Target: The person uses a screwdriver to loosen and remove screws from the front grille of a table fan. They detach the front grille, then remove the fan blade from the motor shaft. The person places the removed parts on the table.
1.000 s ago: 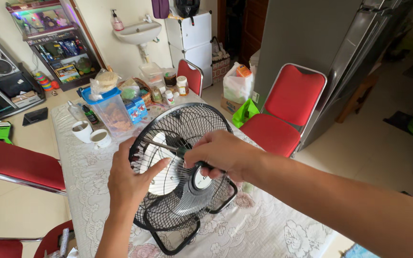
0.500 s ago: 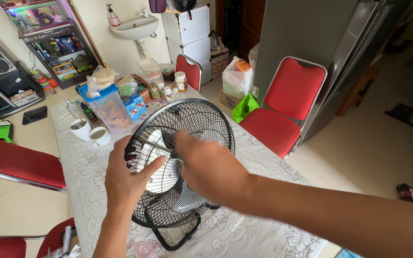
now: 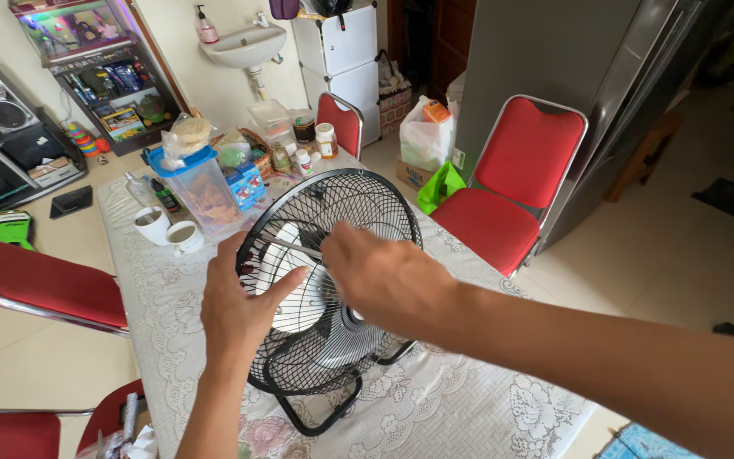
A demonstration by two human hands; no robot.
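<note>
Fan [image 3: 333,289] between both hands' grip

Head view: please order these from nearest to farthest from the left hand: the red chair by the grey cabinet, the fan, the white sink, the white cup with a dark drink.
1. The fan: the left hand lies on its wire guard.
2. The white cup: on the table, up and left of the hand.
3. The red chair: past the table's right side.
4. The white sink: on the far wall.
</note>
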